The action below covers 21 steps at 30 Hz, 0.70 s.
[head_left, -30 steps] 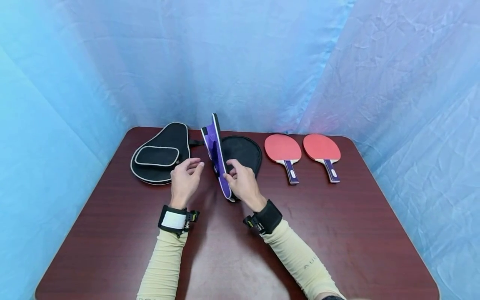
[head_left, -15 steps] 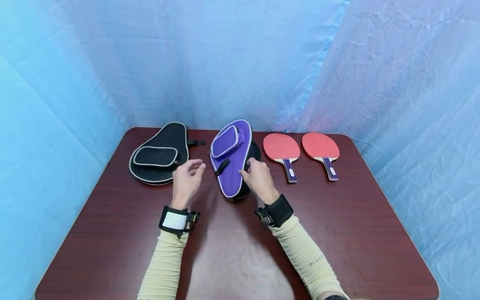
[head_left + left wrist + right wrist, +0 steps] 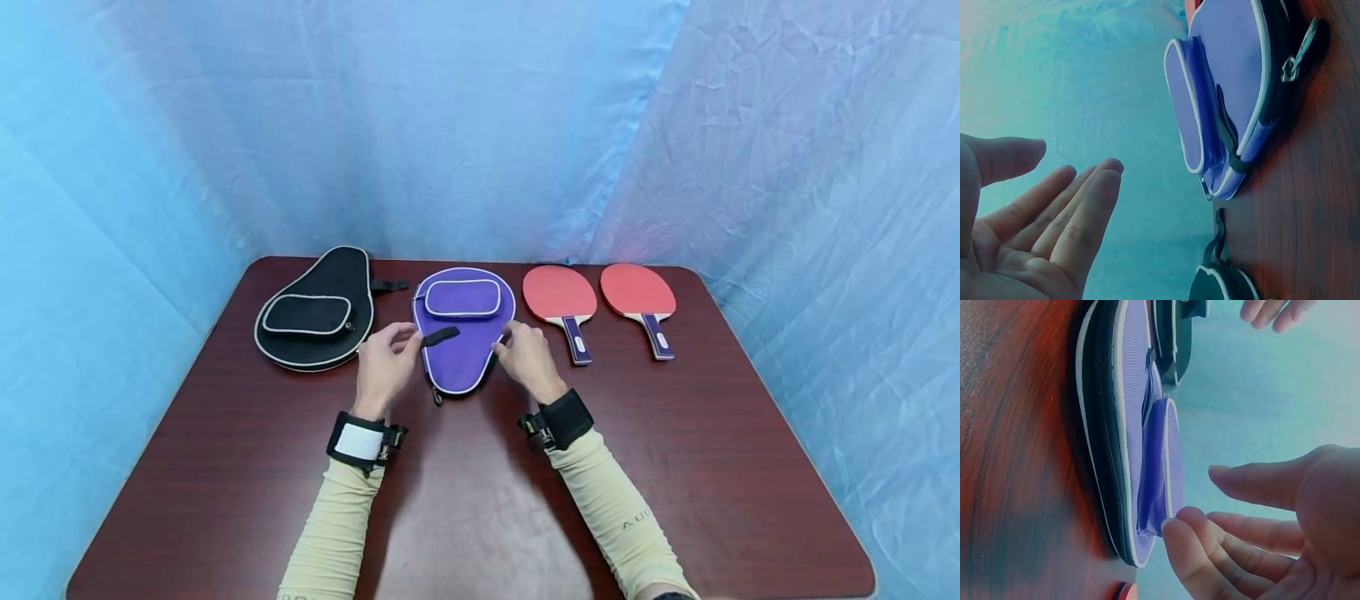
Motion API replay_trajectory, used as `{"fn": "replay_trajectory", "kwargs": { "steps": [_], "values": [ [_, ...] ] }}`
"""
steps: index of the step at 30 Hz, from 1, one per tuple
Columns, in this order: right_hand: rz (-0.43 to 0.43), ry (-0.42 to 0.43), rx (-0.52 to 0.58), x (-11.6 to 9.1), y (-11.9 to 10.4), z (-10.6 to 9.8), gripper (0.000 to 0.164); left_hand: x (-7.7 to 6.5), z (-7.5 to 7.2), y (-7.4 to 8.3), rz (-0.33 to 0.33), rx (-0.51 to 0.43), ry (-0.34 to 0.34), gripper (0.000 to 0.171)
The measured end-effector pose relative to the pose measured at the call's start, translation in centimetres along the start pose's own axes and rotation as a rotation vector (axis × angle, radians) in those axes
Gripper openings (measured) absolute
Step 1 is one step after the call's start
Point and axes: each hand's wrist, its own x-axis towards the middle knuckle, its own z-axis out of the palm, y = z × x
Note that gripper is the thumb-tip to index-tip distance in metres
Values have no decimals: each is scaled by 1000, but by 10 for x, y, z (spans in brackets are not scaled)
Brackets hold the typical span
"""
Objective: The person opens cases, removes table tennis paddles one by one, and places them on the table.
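A purple table tennis bat case (image 3: 461, 354) lies closed on the table, its small pouch (image 3: 462, 297) facing up. A black strap (image 3: 440, 336) lies across its front, and a zip pull (image 3: 1291, 69) hangs at the narrow end. My left hand (image 3: 386, 362) hovers by the case's left edge, its thumb and fingers apart with nothing between them in the left wrist view. On the other side, my right hand (image 3: 528, 358) is close to the right edge. Its fingers are loosely bent and hold nothing, as the right wrist view shows.
At the left lies a black bat case (image 3: 318, 321) with white piping and a strap. Two red table tennis bats (image 3: 560, 293) (image 3: 638, 290) lie side by side at the right, handles toward me. Blue curtains (image 3: 465, 125) hang behind the table's far edge.
The purple cover, earlier standing up with its inside showing, has swung down to the right over the black half. My right hand let it go and moved right; my left hand came nearer.
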Motion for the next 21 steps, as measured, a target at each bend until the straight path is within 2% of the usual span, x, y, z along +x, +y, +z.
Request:
{"fn": "replay_trajectory", "kwargs": {
  "steps": [9, 12, 18, 21],
  "values": [
    [14, -35, 52, -2, 6, -6, 21, -1, 22, 1, -5, 30, -41, 20],
    [0, -28, 74, -2, 9, -8, 18, -2, 32, -1, 13, 60, -60, 21],
    [-37, 11, 91, -4, 14, -13, 15, 0, 52, -4, 118, 225, -108, 23],
    [-53, 30, 126, -5, 15, -16, 15, -1, 63, -5, 156, 348, -176, 26]
  ]
}}
